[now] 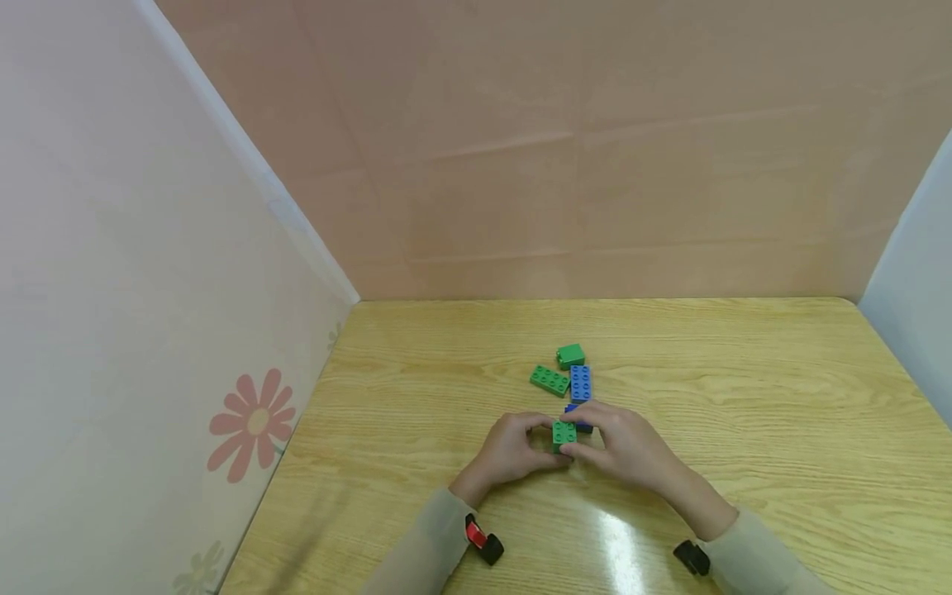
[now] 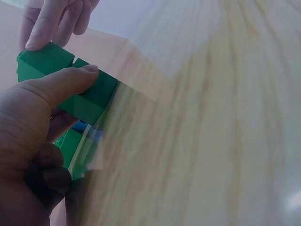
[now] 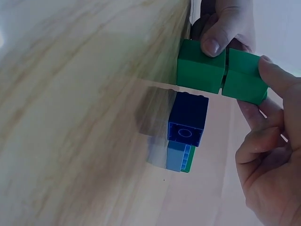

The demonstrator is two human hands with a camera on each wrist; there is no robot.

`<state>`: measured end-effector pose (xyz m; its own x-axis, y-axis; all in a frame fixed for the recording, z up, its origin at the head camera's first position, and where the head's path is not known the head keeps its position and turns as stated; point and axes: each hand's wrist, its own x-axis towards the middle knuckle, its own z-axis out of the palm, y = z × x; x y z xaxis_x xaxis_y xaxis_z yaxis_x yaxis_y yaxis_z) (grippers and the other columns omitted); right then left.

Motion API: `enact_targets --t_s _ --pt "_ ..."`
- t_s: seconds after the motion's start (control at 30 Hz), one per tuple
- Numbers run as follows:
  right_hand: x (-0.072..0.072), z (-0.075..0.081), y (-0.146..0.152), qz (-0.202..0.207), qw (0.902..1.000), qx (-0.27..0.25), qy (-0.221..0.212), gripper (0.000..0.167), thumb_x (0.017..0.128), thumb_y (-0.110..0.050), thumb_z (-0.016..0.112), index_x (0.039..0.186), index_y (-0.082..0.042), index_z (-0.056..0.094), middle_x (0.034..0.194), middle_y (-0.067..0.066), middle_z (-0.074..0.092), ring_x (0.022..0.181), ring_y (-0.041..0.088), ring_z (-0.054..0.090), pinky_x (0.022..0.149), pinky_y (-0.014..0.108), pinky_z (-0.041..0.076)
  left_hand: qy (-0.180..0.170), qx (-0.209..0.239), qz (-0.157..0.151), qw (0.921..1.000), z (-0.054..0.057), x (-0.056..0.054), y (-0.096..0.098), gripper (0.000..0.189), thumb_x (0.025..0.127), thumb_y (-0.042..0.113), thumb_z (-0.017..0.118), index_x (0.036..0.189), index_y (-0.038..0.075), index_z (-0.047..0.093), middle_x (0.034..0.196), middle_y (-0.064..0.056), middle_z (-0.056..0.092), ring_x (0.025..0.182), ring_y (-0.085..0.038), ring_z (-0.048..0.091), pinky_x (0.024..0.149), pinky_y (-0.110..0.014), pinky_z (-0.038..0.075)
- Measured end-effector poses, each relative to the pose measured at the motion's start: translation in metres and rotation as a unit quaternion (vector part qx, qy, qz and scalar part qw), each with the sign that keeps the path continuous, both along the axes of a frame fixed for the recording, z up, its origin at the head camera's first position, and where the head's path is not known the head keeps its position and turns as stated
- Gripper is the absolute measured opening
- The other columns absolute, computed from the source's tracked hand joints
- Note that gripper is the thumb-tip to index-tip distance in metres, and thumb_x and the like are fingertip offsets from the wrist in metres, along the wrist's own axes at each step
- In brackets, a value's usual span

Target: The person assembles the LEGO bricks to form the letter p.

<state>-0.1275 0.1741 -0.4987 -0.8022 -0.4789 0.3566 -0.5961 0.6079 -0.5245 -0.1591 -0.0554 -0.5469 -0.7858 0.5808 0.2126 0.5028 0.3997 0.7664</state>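
My left hand (image 1: 511, 450) grips a green building brick (image 3: 200, 63) low over the table, with the thumb across its side. On top of it sits a second green brick (image 3: 243, 75), studs up, pinched between the thumb and fingers of my right hand (image 1: 628, 446). A narrow gap shows between the two green bricks in both wrist views, so I cannot tell whether they are fully pressed together. Just behind the hands is a dark blue brick (image 3: 188, 115), partly covered by the right hand's fingers in the head view.
Beyond the dark blue brick lie a long blue brick (image 1: 581, 383), a long green brick (image 1: 550, 380) and a green brick on its side (image 1: 571, 355). The wooden table (image 1: 431, 355) meets a pinkish back wall, with a flower-patterned panel at left.
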Motion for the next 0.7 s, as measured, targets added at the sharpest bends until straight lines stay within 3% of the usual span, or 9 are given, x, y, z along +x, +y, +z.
enact_targets --t_s 0.27,0.7 --pt "-0.0013 -0.0019 -0.0001 0.008 0.9999 -0.010 0.007 0.037 0.087 -0.031 0.086 0.116 -0.011 0.076 0.112 0.000 0.074 0.097 0.020 0.073 0.080 0.040 0.060 -0.005 -0.001 0.002 1.0000 -0.0014 -0.0009 0.0005 0.033 0.084 0.032 0.090 0.112 0.020 0.078 0.115 0.014 0.073 0.111 0.002 0.063 0.095 -0.023 0.050" --pt "-0.0001 0.0055 -0.0028 0.006 0.9999 0.009 -0.009 0.036 0.089 -0.033 0.084 0.116 -0.011 0.077 0.113 0.003 0.074 0.097 0.024 0.073 0.080 0.043 0.060 -0.027 -0.007 0.012 0.9995 0.0010 0.0009 0.0001 0.037 0.083 0.033 0.091 0.115 0.020 0.078 0.116 0.015 0.073 0.111 0.001 0.063 0.094 -0.024 0.050"
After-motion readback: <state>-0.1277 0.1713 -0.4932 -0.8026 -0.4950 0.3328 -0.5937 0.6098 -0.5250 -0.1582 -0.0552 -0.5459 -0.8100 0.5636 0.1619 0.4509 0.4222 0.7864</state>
